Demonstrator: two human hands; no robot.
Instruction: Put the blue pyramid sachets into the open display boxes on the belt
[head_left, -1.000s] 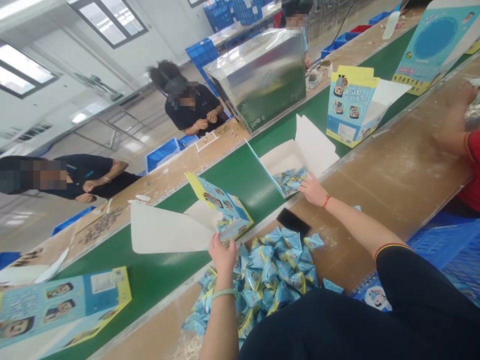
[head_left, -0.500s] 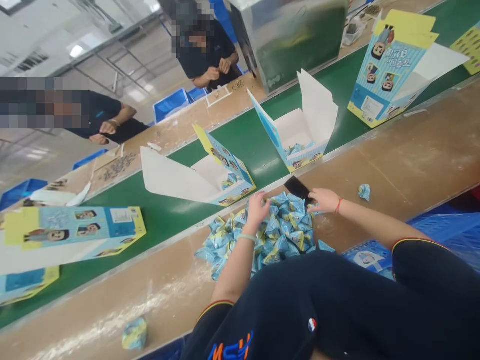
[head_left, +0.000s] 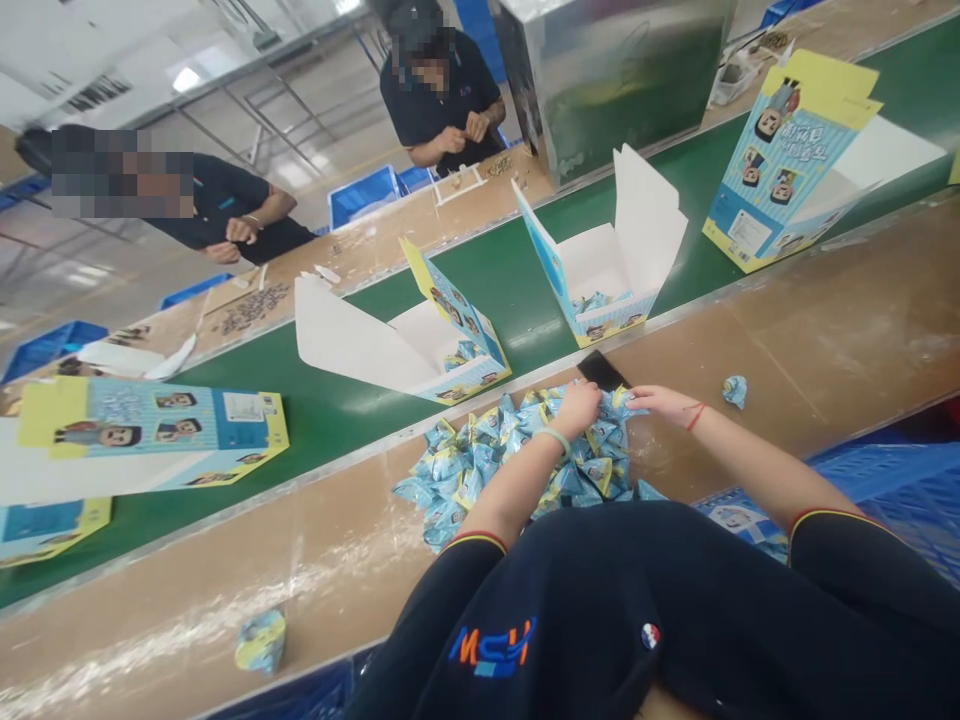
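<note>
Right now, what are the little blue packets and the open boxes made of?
The packets look like thin glossy plastic film: crinkled, with shiny highlights. The open boxes seem to be printed cardboard, matte white inside: stiff flat flaps with sharp folds.

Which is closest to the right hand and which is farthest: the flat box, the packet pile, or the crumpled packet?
1. Packet pile, at the right hand's fingertips.
2. Crumpled packet, to its right.
3. Flat box, far off on the left.
</note>
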